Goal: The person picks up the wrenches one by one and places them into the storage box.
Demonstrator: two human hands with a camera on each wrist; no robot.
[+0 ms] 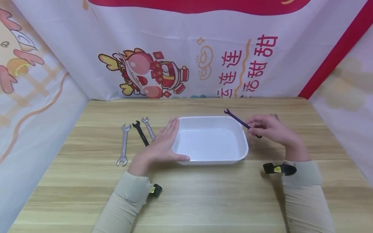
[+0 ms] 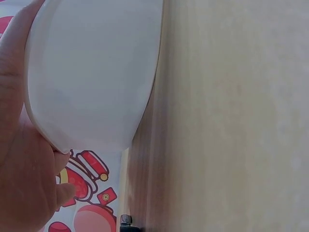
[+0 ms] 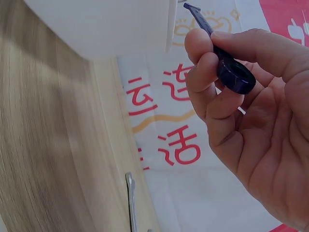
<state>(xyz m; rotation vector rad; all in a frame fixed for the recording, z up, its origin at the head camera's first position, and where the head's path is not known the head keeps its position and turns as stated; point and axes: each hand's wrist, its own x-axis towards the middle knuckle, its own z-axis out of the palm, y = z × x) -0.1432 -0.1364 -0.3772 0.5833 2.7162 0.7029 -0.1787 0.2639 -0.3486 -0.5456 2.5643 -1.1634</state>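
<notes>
A white rectangular tray (image 1: 209,142) sits mid-table. My left hand (image 1: 163,145) rests against its left end, fingers extended along the side and thumb over the front rim. In the left wrist view, the palm and fingers follow the rim of the tray (image 2: 91,77). Between thumb and fingertips, my right hand (image 1: 269,127) pinches a dark purple combination wrench (image 1: 236,118) near its ring end. Its open end points toward the back left and overlaps the tray's far right corner. The ring end shows clearly in the right wrist view, beside my curled fingers (image 3: 203,72).
Left of the tray lie a silver open-end wrench (image 1: 124,144), a black wrench (image 1: 141,133) and a smaller silver wrench (image 1: 148,128), the last two partly behind my left hand. Another silver wrench (image 3: 131,198) lies beyond my right hand. Printed cloth (image 1: 180,48) hangs behind the table.
</notes>
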